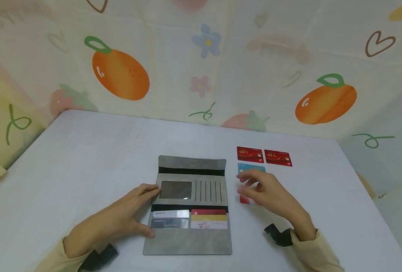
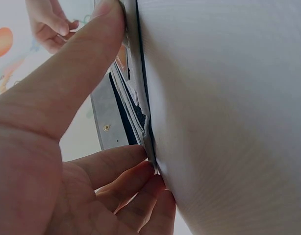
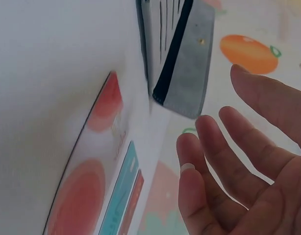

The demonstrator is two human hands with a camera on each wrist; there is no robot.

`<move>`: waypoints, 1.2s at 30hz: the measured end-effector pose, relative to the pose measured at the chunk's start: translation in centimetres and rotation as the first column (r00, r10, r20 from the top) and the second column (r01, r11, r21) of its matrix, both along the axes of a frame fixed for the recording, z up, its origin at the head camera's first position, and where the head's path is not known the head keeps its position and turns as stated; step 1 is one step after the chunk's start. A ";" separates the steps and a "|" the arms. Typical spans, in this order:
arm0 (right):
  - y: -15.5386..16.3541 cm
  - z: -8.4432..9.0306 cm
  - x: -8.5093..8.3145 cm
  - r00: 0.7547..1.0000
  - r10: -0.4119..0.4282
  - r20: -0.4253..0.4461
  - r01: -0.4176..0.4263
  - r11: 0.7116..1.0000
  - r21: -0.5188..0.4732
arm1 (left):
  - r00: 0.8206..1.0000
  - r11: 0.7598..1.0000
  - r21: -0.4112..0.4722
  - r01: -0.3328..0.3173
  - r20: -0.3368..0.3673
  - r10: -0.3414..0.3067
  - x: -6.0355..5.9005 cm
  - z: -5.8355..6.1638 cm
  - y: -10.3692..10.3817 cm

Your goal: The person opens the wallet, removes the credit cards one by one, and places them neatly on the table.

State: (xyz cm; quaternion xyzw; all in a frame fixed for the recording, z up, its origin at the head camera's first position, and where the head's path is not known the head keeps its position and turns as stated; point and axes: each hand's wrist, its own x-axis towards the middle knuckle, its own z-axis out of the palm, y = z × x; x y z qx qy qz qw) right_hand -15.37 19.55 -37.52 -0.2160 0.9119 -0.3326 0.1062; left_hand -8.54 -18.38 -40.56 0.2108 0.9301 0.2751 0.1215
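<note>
Wallet [image 1: 189, 206] pinned by flat left hand [image 1: 119, 219]; right hand [image 1: 267, 192] loose above 4 cards [image 1: 249, 154].

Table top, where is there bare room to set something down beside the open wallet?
The white table lies bare left of the open grey felt wallet, beyond the left hand, and behind the wallet towards the fruit-print backdrop. It is crowded right of the wallet: two red cards, a blue card and the right hand.

Bare white table [image 1: 85, 158] left of the open grey wallet [image 1: 190, 230]; loose cards [image 1: 263, 155] crowding its right side.
</note>
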 end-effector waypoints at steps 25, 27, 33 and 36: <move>-3.6 -1.2 2.0 0.978 0.164 0.133 -0.171 0.984 0.042 | 1.000 1.000 -0.006 -0.011 0.026 0.012 -0.1 0.0 0.1; -3.8 -1.2 2.1 0.976 0.167 0.139 -0.175 0.984 0.042 | 1.000 1.000 -0.009 -0.012 0.022 0.012 -0.1 0.0 0.1; -4.2 -1.0 2.4 0.969 0.190 0.154 -0.202 0.978 0.061 | 1.000 1.000 -0.010 -0.011 0.011 0.011 -0.1 -0.1 0.1; -4.3 -1.0 2.5 0.971 0.199 0.131 -0.212 0.973 0.096 | 1.000 1.000 -0.013 -0.012 0.010 0.012 -0.1 -0.1 0.1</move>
